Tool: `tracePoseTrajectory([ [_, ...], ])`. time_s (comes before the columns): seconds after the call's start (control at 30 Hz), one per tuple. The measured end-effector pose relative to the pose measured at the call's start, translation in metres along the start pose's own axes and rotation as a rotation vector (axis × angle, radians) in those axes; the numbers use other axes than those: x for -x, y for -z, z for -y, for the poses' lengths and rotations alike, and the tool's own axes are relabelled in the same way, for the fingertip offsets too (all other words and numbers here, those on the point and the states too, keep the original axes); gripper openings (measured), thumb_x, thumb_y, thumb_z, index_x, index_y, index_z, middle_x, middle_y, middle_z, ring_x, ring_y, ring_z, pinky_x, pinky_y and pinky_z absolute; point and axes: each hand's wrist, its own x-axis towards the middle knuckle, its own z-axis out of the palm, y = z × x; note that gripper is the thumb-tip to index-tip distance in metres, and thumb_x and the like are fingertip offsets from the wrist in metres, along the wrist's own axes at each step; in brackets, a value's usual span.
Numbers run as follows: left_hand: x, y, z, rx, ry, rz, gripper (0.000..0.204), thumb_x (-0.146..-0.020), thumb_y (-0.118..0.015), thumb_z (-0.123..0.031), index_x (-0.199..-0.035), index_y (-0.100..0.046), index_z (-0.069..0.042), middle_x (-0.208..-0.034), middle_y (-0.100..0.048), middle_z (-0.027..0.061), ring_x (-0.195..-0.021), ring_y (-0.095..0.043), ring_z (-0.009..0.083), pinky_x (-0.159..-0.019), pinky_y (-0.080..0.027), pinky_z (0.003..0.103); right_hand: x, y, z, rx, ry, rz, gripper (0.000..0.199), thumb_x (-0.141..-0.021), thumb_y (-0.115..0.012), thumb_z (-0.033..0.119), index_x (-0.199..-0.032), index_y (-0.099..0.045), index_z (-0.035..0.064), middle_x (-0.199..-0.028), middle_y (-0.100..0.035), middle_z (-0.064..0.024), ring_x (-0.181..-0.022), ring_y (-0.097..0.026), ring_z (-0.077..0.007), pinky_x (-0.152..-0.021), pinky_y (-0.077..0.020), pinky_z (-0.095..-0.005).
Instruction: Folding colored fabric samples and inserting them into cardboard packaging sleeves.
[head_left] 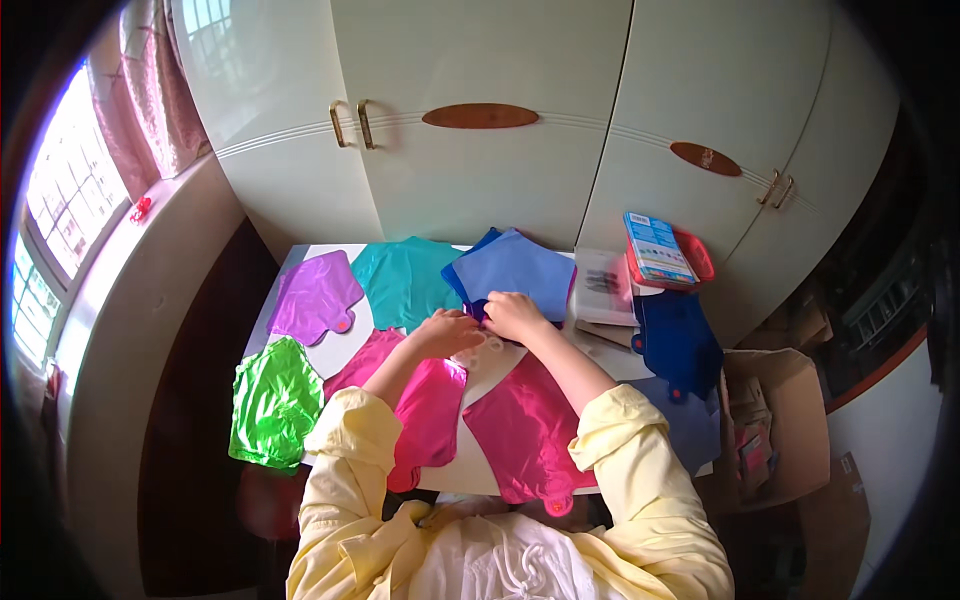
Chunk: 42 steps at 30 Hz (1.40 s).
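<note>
Both my hands meet at the middle of the table. My right hand (513,315) has curled fingers closed on the edge of a dark purple piece (477,309), whose material I cannot make out. Just left of it, my left hand (450,333) is bent with its fingers drawn together; its fingertips are partly hidden. Beyond them lies a light blue five-sided sheet (515,268), overlapping darker sheets. Small whitish rings (490,343) rest below my hands. A crinkled shiny magenta piece (430,410) lies under my left forearm, and another magenta piece (525,430) lies nearer me, with a round-ended tab.
Around the white table (480,475) lie a lilac piece (315,295), a teal one (408,275), a shiny green one (278,405) and a navy one (680,335). A clear box (605,285), a red basket (697,258) and a cardboard box (800,420) stand right.
</note>
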Motion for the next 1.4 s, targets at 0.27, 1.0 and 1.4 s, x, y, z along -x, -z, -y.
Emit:
tracePoseTrajectory([
  [0.27,0.004,0.026,-0.012,0.429,0.329,-0.055,0.040,-0.090,-0.054,-0.030,-0.122,-0.054,-0.007,-0.118,-0.056,0.0174,-0.107,-0.054,0.0350,-0.092,-0.043,0.042,0.003,-0.015,0.002,-0.149,-0.207,0.056,0.018,-0.074,-0.066,0.022,-0.081,-0.069,0.0063,-0.087,-0.064,-0.0135,-0.082,-0.064,-0.0309,-0.076,-0.0517,-0.0421],
  [1.0,-0.030,0.019,-0.019,0.064,0.217,0.224,0.039,-0.095,-0.034,-0.033,-0.130,-0.050,-0.027,-0.139,-0.043,0.0036,-0.130,-0.037,0.0227,-0.103,-0.032,0.053,0.012,-0.009,-0.111,-1.114,-0.837,-0.470,0.016,-0.078,-0.071,0.018,-0.073,-0.066,0.0029,-0.061,-0.058,0.0016,-0.056,-0.049,-0.0082,-0.051,-0.0388,-0.0292],
  [1.4,-0.032,0.026,-0.029,0.009,0.276,0.285,0.044,-0.092,-0.035,-0.052,-0.130,-0.048,-0.033,-0.138,-0.045,-0.0004,-0.134,-0.032,0.0207,-0.101,-0.027,0.058,0.013,0.154,-0.156,-0.717,-0.815,-1.015,0.028,-0.086,-0.065,0.018,-0.065,-0.051,0.0064,-0.060,-0.045,0.0048,-0.057,-0.038,-0.0052,-0.052,-0.0319,-0.0265],
])
